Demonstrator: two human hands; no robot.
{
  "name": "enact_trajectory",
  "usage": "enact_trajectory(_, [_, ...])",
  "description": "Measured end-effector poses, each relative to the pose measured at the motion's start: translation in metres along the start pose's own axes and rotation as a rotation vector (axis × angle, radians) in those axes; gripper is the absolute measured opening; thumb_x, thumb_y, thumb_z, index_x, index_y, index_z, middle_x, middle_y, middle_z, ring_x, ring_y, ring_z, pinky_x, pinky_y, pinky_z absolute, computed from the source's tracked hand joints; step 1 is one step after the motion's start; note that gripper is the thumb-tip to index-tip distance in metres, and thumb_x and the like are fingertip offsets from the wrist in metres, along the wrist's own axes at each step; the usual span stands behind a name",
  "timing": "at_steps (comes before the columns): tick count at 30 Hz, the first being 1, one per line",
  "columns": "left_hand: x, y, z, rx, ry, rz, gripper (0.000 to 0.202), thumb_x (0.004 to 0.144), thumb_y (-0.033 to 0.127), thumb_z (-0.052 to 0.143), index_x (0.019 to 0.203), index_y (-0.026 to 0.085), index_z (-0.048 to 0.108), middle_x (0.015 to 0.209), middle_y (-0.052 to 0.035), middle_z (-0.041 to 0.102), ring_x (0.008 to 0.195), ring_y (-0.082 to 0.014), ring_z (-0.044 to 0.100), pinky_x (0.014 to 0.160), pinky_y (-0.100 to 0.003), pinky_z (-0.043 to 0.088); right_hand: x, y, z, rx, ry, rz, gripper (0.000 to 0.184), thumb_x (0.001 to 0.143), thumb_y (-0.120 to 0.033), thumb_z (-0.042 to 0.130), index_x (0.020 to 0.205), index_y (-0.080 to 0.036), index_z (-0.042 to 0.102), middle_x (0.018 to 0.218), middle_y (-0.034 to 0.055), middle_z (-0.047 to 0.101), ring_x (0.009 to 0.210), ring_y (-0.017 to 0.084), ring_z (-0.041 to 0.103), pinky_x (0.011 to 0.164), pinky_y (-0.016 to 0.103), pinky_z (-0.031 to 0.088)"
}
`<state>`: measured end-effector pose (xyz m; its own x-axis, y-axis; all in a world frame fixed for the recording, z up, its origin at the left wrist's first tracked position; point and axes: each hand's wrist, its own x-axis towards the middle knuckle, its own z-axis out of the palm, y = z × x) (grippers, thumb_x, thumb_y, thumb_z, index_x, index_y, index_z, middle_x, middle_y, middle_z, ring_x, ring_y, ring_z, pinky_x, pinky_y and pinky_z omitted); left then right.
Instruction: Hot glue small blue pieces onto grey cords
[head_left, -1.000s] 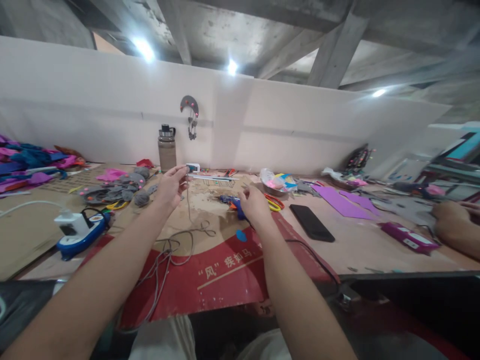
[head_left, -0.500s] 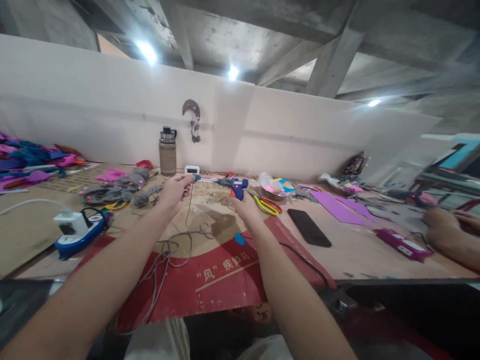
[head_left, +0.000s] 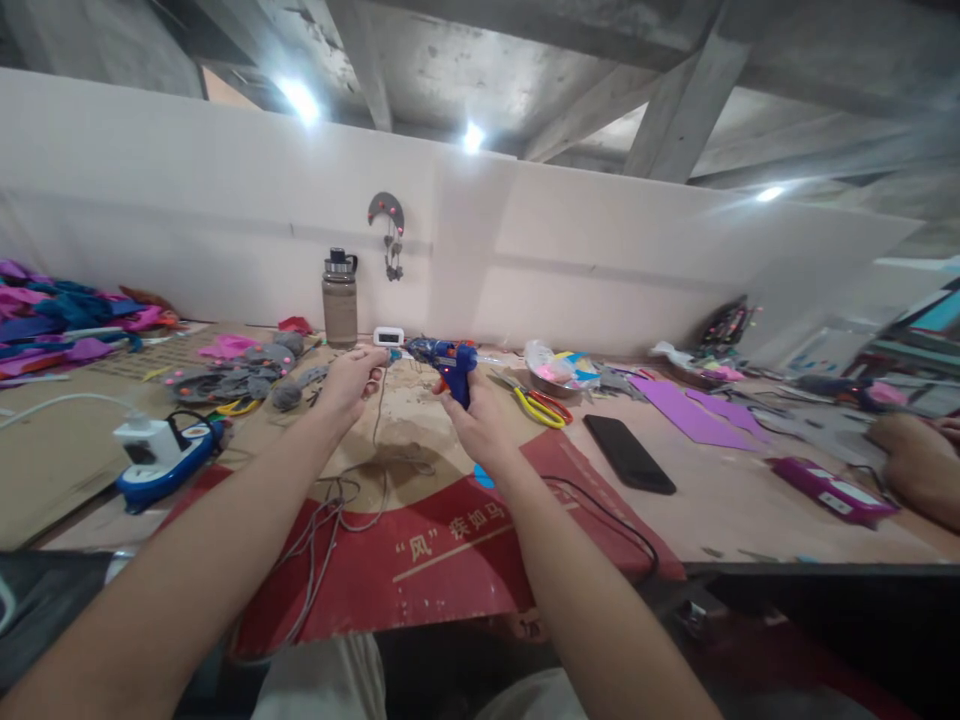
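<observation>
My right hand point(head_left: 480, 425) is wrapped round the handle of a blue hot glue gun point(head_left: 451, 358) with an orange trigger. Its nozzle points left, close to the fingertips of my left hand point(head_left: 354, 388). Those fingertips pinch a small teal piece point(head_left: 394, 354), mostly covered by the fingers. A thin grey cord point(head_left: 380, 405) hangs down from beside it and runs into loose loops on the red and tan cardboard. Whether the nozzle touches the teal piece I cannot tell.
Yellow-and-red-handled scissors point(head_left: 544, 408) and a black phone point(head_left: 628, 455) lie to the right, with purple sheets point(head_left: 694, 412) beyond. At left are a blue power strip point(head_left: 169, 470), grey felt pieces and a bottle point(head_left: 340, 300). Another person's hand point(head_left: 911, 450) is far right.
The glue gun has moved left and turned more toward me, its nozzle now near my left fingertips. My left hand stays in place with the teal piece.
</observation>
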<state>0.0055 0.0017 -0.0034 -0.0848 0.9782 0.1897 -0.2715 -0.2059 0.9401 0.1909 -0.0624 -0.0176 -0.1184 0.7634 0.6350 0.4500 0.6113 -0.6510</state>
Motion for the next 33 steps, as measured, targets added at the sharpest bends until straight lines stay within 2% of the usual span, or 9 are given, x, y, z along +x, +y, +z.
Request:
enact_trajectory(10, [-0.0042, 0.0034, 0.0043, 0.021, 0.004, 0.01, 0.017, 0.054, 0.018, 0.071, 0.058, 0.014, 0.054, 0.052, 0.0021, 0.048, 0.041, -0.0036, 0.036, 0.034, -0.017, 0.018, 0.0005, 0.0034, 0.0031, -0.071, -0.062, 0.016, 0.02, 0.082, -0.024, 0.043, 0.1, -0.019, 0.051, 0.088, 0.005, 0.062, 0.075, 0.017, 0.057, 0.07, 0.028, 0.045])
enact_trajectory(20, [-0.003, 0.0002, 0.0049, 0.134, -0.011, 0.033, 0.017, 0.054, 0.022, 0.069, 0.061, 0.012, 0.058, 0.057, 0.0022, 0.047, 0.045, -0.0034, 0.034, 0.037, -0.017, 0.015, 0.0011, 0.0043, 0.0049, -0.057, -0.042, 0.005, 0.018, 0.08, -0.023, 0.046, 0.098, -0.02, 0.051, 0.084, 0.0051, 0.061, 0.073, 0.018, 0.055, 0.069, 0.032, 0.044])
enact_trajectory(33, [0.0001, 0.0024, 0.0001, 0.117, 0.006, 0.052, 0.019, 0.057, 0.025, 0.07, 0.064, 0.011, 0.059, 0.058, 0.0016, 0.046, 0.046, -0.0036, 0.034, 0.037, -0.017, 0.016, -0.0002, 0.0065, 0.0051, -0.087, -0.035, -0.004, 0.022, 0.081, -0.024, 0.046, 0.102, -0.02, 0.05, 0.087, 0.0053, 0.061, 0.075, 0.018, 0.055, 0.071, 0.031, 0.042])
